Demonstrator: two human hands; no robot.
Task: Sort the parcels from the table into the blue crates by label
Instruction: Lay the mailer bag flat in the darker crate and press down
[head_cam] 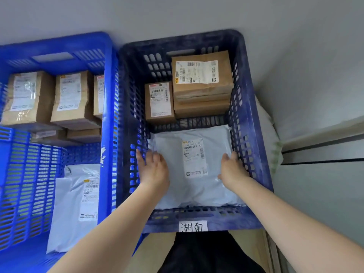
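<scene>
Head: hands [194,170] flanking mailer [195,186], walls close.

a white tag [193,226] on the near wall of the dark blue crate [254,134] carries two handwritten characters, 湖南. the shipping label [195,157] on the grey mailer [197,174] lying in that crate shows a barcode and a row of digits too blurred to read for certain. the label [197,71] on the big cardboard box [202,75] at the far end has barcodes and a number running along its edge, not legible. the labels on the other parcels in both crates are too small or blurred to read.
</scene>
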